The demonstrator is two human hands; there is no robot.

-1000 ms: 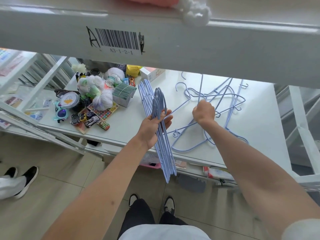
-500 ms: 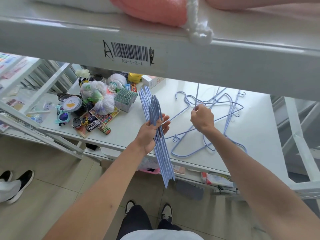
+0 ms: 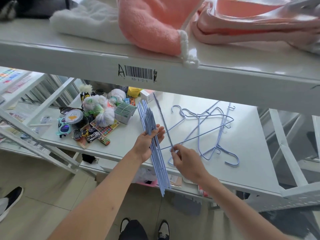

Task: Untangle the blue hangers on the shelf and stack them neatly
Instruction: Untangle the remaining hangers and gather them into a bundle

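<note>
A stacked bundle of hangers [image 3: 156, 153] is gripped by the left hand [image 3: 147, 144]. One freed hanger [image 3: 199, 134] is pinched by the right hand [image 3: 185, 161]. A tangle [image 3: 218, 135] remains near the shelf's [image 3: 251, 161] right edge.

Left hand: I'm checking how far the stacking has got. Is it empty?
No: the left hand holds a bundle of blue hangers upright, while the right hand pinches one more.

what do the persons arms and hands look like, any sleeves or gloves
Both forearms are bare, with no sleeves reaching them. The left hand and right hand wear no gloves, and no rings, watch or wristbands are visible.
</note>
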